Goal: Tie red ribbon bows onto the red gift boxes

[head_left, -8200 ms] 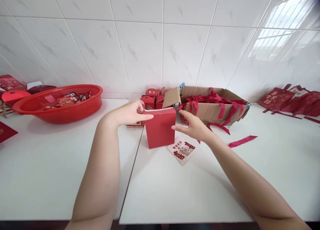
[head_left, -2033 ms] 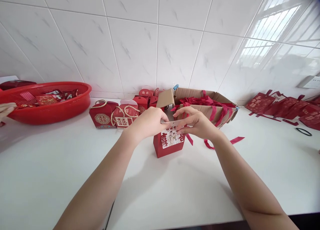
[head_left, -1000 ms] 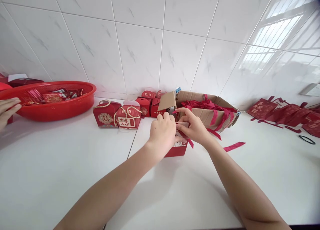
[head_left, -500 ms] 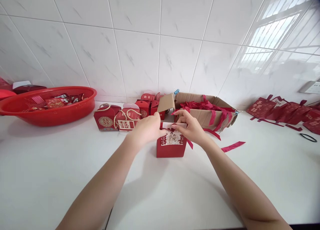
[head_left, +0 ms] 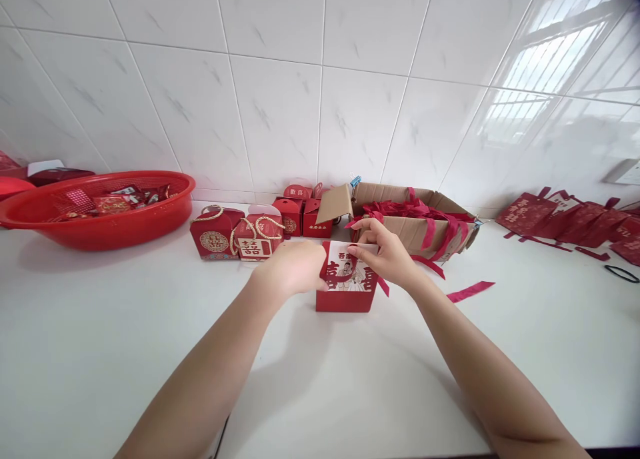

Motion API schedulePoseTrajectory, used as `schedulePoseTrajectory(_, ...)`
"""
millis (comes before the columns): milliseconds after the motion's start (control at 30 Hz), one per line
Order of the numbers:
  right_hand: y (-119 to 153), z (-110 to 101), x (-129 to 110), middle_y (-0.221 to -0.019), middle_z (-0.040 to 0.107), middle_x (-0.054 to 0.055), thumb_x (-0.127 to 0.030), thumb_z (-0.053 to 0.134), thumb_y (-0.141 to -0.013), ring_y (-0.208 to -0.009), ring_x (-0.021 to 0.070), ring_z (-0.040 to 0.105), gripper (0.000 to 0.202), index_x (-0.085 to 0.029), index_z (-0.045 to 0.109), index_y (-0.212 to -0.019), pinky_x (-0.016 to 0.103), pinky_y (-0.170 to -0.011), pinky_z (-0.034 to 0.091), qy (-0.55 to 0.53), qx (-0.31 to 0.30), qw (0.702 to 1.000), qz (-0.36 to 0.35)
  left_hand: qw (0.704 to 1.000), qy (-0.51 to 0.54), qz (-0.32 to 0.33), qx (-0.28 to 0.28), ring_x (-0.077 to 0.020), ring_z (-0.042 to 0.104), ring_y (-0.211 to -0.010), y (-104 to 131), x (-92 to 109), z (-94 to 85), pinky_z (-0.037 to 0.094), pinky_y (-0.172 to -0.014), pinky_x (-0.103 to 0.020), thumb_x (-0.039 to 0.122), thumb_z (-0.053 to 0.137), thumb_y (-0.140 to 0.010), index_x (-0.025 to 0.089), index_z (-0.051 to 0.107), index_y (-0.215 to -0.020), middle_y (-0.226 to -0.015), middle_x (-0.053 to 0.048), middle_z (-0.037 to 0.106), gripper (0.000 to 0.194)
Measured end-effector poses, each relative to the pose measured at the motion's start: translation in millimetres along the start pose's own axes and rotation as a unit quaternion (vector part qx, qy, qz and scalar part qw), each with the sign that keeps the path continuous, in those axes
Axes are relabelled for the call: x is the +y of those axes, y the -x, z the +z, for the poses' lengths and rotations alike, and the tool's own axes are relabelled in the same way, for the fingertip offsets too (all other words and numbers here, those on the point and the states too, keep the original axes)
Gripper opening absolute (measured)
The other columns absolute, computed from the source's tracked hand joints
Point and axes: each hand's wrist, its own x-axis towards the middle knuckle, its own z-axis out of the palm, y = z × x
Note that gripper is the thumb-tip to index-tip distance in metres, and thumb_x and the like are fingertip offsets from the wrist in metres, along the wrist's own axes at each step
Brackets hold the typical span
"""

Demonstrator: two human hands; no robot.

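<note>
A red box (head_left: 345,302) with a white panel showing a printed couple and red characters stands upright on the white table. My left hand (head_left: 299,267) is at its left side, fingers bent and mostly hidden behind the hand, the thumb near the panel's left edge. My right hand (head_left: 384,249) is at the top right, its thumb and fingers closed on the top edge of the box. A dark red ribbon (head_left: 358,270) curves over the panel below my right fingertips, and a ribbon end sticks out at the box's right side.
Behind stand a cardboard box (head_left: 400,229) of red ribbons and several small red boxes (head_left: 215,236). A red basket (head_left: 125,229) with packets is at left. A loose ribbon (head_left: 470,292), red bags (head_left: 580,219) and a black band (head_left: 622,274) lie right.
My left hand has moved down along the box's left side. More of the white panel and its print shows, and the ribbon loop now hangs over it.
</note>
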Motion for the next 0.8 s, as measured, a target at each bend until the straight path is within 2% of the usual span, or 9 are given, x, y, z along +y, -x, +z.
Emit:
schedulePoseTrajectory(67,0.0,-0.5,-0.4,-0.066,0.057,-0.004,-0.037,0.057,-0.084,-0.066,0.0160,0.058,0.031,-0.024,0.046,-0.110,0.030,-0.062,0.045,0.001,0.000,1.000,-0.004,1.000,-0.010,-0.014,0.025,-0.0195,0.056,-0.054,-1.5,5.4,1.5,0.035,-0.052,-0.029,0.034,0.057,-0.075,0.018,0.055,-0.058,-0.057,-0.004,0.057,0.023)
schedulePoseTrajectory(133,-0.2,-0.7,0.1,-0.066,0.057,-0.004,-0.037,0.057,-0.084,-0.065,0.0159,0.058,0.031,-0.024,0.046,-0.110,0.031,-0.062,0.045,-0.001,-0.004,1.000,-0.006,0.999,-0.004,-0.024,0.028,-0.0180,0.053,-0.051,-0.7,4.3,0.5,0.033,-0.053,-0.029,0.032,0.055,-0.075,0.019,0.052,-0.053,-0.052,-0.003,0.051,0.025)
schedulePoseTrajectory(267,-0.9,-0.3,1.8,-0.066,0.055,-0.004,-0.038,0.059,-0.082,-0.064,0.0163,0.057,0.030,-0.025,0.047,-0.107,0.031,-0.060,0.045,-0.007,0.005,1.000,0.004,0.996,0.077,0.010,-0.054,-0.0134,0.039,-0.042,8.3,-12.6,-7.4,0.024,-0.046,-0.029,0.029,0.056,-0.068,0.020,0.047,-0.046,-0.048,0.000,0.041,0.025)
schedulePoseTrajectory(367,-0.8,-0.1,2.1,-0.066,0.055,-0.004,-0.039,0.059,-0.082,-0.065,0.0161,0.057,0.031,-0.024,0.047,-0.106,0.030,-0.059,0.044,-0.020,0.002,1.000,0.011,0.986,0.145,0.050,-0.065,-0.0120,0.037,-0.044,17.8,-29.2,-16.4,0.021,-0.045,-0.028,0.033,0.055,-0.068,0.021,0.051,-0.049,-0.053,0.000,0.045,0.023)
schedulePoseTrajectory(567,-0.3,-0.8,0.2,-0.067,0.054,-0.004,-0.035,0.057,-0.083,-0.066,0.0150,0.056,0.029,-0.024,0.046,-0.108,0.030,-0.061,0.044,-0.023,-0.016,1.000,0.013,0.988,0.138,0.016,-0.063,-0.0137,0.045,-0.055,22.8,-51.5,-28.0,0.029,-0.048,-0.026,0.040,0.055,-0.071,0.025,0.064,-0.058,-0.063,0.000,0.054,0.022)
schedulePoseTrajectory(667,-0.2,-1.5,-0.3,-0.067,0.053,-0.005,-0.035,0.057,-0.083,-0.065,0.0145,0.055,0.030,-0.024,0.046,-0.109,0.030,-0.061,0.043,-0.021,-0.019,1.000,0.013,0.988,0.145,0.024,-0.040,-0.0123,0.044,-0.056,21.1,-58.8,-28.0,0.031,-0.050,-0.024,0.038,0.055,-0.072,0.023,0.063,-0.058,-0.064,0.001,0.054,0.022)
schedulePoseTrajectory(800,0.1,-1.4,0.4,-0.065,0.051,-0.006,-0.033,0.057,-0.083,-0.064,0.0133,0.053,0.029,-0.024,0.046,-0.109,0.029,-0.063,0.043,-0.010,-0.024,1.000,-0.003,0.982,0.178,0.036,0.048,-0.0101,0.047,-0.059,24.1,-63.6,-27.2,0.035,-0.053,-0.022,0.035,0.054,-0.077,0.020,0.063,-0.061,-0.069,0.003,0.058,0.024)
